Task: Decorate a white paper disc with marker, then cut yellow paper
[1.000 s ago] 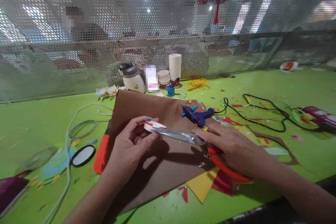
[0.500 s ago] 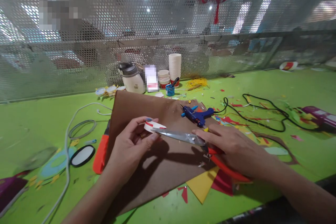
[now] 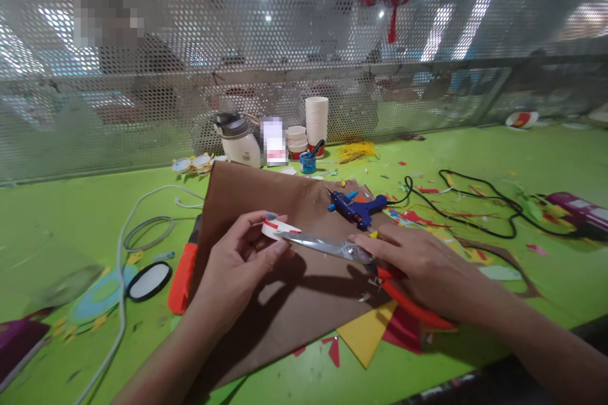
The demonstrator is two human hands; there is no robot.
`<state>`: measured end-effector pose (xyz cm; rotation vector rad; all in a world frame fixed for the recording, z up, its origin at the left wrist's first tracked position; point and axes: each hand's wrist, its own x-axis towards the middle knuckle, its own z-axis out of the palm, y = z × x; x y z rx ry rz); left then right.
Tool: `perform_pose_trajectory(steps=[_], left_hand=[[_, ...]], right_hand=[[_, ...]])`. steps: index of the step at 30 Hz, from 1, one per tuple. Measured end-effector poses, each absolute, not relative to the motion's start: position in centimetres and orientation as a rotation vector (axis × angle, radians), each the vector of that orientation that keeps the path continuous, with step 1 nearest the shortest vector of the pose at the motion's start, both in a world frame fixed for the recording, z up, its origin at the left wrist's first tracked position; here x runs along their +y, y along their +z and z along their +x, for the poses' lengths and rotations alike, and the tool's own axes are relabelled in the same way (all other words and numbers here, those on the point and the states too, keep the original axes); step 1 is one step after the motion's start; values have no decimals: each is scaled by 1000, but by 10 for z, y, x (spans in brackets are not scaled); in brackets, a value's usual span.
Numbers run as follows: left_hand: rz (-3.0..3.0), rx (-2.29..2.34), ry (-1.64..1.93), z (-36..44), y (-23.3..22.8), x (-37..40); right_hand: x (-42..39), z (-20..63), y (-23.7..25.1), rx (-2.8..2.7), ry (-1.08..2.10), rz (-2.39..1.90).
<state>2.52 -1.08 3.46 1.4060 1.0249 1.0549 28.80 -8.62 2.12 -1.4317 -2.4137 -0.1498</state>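
Note:
Between the thumb and fingers of my left hand (image 3: 244, 253) is a small white paper piece with red markings (image 3: 278, 228), curved at one end. My right hand (image 3: 418, 266) grips a pair of scissors (image 3: 327, 245) by the red-orange handles. The blades point left, look nearly closed, and their tips touch the lower edge of the paper piece. Both hands are above a brown sheet (image 3: 285, 310). A blue glue gun (image 3: 358, 209) lies on the sheet's far part, just beyond my right hand.
A white jug (image 3: 240, 145), stacked paper cups (image 3: 316, 120) and a blue jar (image 3: 308, 163) stand at the back against a perforated metal screen (image 3: 285, 25). White cable (image 3: 122, 285) runs at left. An orange-handled tool (image 3: 183, 275) and paper scraps (image 3: 365, 335) surround the sheet.
My hands, the scissors and the paper piece hold almost the same position. Behind the screen, a person has shifted slightly.

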Motion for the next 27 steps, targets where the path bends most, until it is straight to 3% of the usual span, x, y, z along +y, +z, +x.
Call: perform_pose_trajectory(steps=[14, 27], left_hand=[[1705, 1182, 1101, 21, 26, -1], [1703, 1123, 1088, 24, 25, -2]], right_hand=[[-84, 285, 17, -2424, -220, -1455], [-86, 288, 18, -2446, -49, -1510]])
